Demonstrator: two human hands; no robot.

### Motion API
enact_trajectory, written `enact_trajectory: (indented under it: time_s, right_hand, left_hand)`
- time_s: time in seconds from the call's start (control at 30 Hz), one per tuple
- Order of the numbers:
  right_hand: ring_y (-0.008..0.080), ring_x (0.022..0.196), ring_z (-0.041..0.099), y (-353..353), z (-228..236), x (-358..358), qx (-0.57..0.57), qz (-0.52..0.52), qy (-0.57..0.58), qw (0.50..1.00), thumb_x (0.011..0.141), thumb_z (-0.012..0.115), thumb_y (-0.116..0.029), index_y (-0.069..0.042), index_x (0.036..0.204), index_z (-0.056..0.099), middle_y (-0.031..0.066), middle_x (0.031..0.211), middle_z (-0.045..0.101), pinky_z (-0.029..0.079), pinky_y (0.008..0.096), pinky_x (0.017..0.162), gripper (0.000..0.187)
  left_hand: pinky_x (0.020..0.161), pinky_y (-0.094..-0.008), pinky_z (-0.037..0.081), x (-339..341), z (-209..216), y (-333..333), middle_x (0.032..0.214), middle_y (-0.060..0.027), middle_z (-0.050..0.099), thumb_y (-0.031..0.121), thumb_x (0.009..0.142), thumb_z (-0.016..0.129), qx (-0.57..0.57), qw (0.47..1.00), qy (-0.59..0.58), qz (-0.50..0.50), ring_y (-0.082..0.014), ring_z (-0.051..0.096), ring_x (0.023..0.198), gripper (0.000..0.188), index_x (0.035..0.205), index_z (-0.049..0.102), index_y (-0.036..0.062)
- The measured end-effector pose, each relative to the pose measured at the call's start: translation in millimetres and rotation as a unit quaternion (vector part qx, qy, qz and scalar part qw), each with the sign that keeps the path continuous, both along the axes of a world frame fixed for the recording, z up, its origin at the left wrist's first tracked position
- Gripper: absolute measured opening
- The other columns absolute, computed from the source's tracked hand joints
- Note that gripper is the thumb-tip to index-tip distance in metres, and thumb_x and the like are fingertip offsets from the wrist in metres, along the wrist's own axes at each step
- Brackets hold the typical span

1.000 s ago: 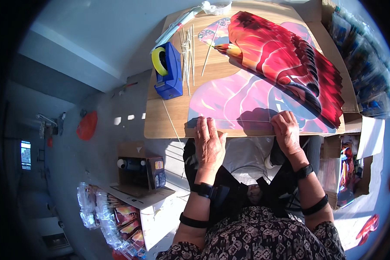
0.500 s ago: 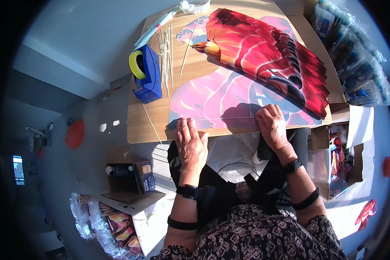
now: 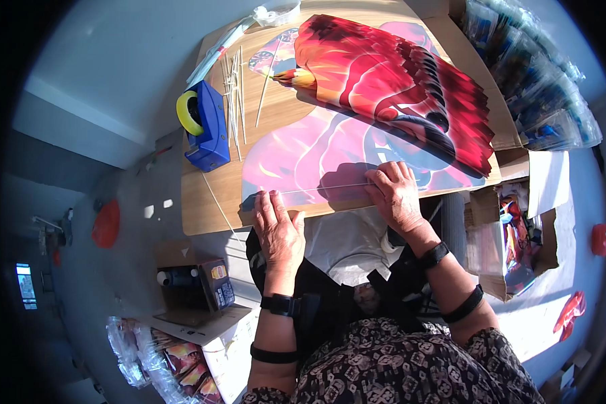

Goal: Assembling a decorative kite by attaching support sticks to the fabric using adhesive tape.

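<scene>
A pale pink printed sheet (image 3: 276, 158) lies along the table's near edge, its design showing faintly. A thin stick (image 3: 330, 188) runs along the sheet's near border. My left hand (image 3: 276, 232) rests with its fingers flat on the sheet's left corner, by the stick's left end. Toward the stick's right end, the bent fingers of my right hand (image 3: 398, 202) press together on it; the fingertips are partly hidden. Beyond the sheet lies a stack of red, feather-patterned pieces (image 3: 363, 60), partly covering it.
A blue tape dispenser (image 3: 211, 135) with a yellow roll stands at the table's left. Several thin sticks (image 3: 233, 94) lie beside it. Bagged goods (image 3: 545, 87) and an open carton (image 3: 549, 249) are at the right. Another box (image 3: 219, 286) sits low on the left.
The whole view has shifted, so the table appears farther left. My right fingers look slightly more spread over the stick's end. My left hand keeps its place on the sheet.
</scene>
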State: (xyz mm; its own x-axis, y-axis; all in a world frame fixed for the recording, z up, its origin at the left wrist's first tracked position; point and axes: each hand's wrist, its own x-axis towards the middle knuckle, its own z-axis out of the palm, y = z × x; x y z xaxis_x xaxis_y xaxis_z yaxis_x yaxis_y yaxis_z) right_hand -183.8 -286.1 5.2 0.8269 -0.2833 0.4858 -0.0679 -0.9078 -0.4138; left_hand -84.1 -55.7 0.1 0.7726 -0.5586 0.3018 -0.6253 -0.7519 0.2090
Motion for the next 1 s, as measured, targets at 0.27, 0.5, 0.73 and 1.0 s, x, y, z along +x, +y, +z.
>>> enact_trajectory:
  time_s: [0.27,0.5,0.73,1.0]
  right_hand:
    - [0.0273,0.087,0.054,-2,-1,2,0.004,-0.003,-0.021,1.000,0.077,0.069,-0.012,-0.010,0.094,0.064,0.0060,0.090,0.057,0.042,0.0400,0.076,0.018]
    - [0.0273,0.087,0.054,-3,0,0,0.004,-0.004,-0.015,1.000,0.076,0.069,-0.012,-0.010,0.094,0.064,0.0058,0.090,0.057,0.042,0.0399,0.076,0.018]
    - [0.0272,0.091,0.054,-2,3,-6,-0.022,-0.019,-0.007,1.000,0.075,0.070,-0.013,-0.008,0.100,0.063,0.0067,0.097,0.057,0.043,0.0400,0.079,0.027]
    - [0.0331,0.109,0.052,20,1,-30,-0.043,-0.026,0.012,0.999,0.071,0.070,-0.013,-0.002,0.116,0.058,0.0134,0.119,0.055,0.042,0.0446,0.094,0.048]
  left_hand:
    - [0.112,-0.0511,0.026,1,-1,1,0.145,-0.0238,0.029,0.024,0.086,0.067,0.012,1.000,0.011,-0.004,-0.0388,0.027,0.137,0.072,0.141,0.031,-0.0056]
    - [0.112,-0.0514,0.026,1,-3,3,0.145,-0.0234,0.029,0.024,0.085,0.067,0.014,1.000,0.007,-0.002,-0.0387,0.027,0.137,0.073,0.141,0.030,-0.0049]
    - [0.112,-0.0514,0.026,0,-1,1,0.144,-0.0232,0.030,0.023,0.085,0.068,0.008,1.000,0.009,-0.004,-0.0388,0.028,0.137,0.072,0.140,0.031,-0.0052]
    - [0.112,-0.0504,0.026,0,1,1,0.143,-0.0229,0.031,0.023,0.085,0.068,0.015,1.000,0.014,0.002,-0.0383,0.029,0.136,0.071,0.139,0.032,-0.0057]
